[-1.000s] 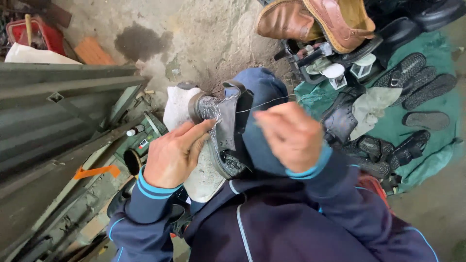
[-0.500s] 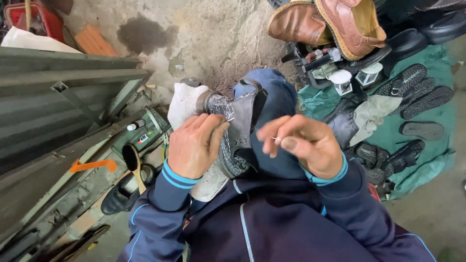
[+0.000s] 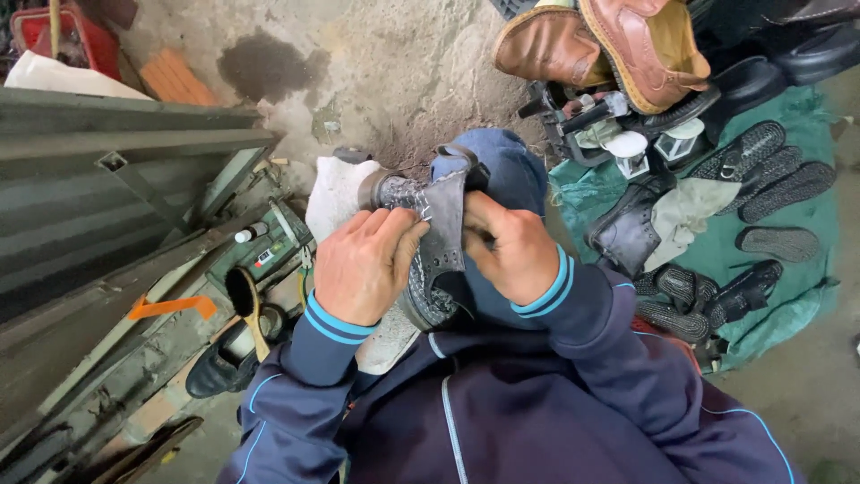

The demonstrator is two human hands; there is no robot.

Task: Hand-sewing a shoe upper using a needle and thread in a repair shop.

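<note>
1. Head view, far left: a grey metal frame [image 3: 125,179] leans along the edge of the scene, and below it a shoe brush [image 3: 244,300] with a wooden handle stands beside a black shoe [image 3: 215,367] on the floor.
2. Left hand [image 3: 363,269] is closed around the grey shoe [image 3: 430,246]; its fingers press on the side of the upper and keep it steady over the person's knee.
3. Grey shoe lies in the middle, on the lap, with a white cloth [image 3: 336,193] just behind it.
4. Right hand [image 3: 506,246] grips the other side of the same shoe, with fingers curled at its edge. If it also pinches a needle or thread, I cannot tell.
5. Judging from this, the step in hand is hand work on the upper, perhaps stitching. The next move seems to need a firm hold from the left hand while the right hand works with fine fingers.
6. Far right: brown shoes [image 3: 609,45] rest on a stand, and black soles [image 3: 770,170] lie on a green cloth [image 3: 806,269].
</note>
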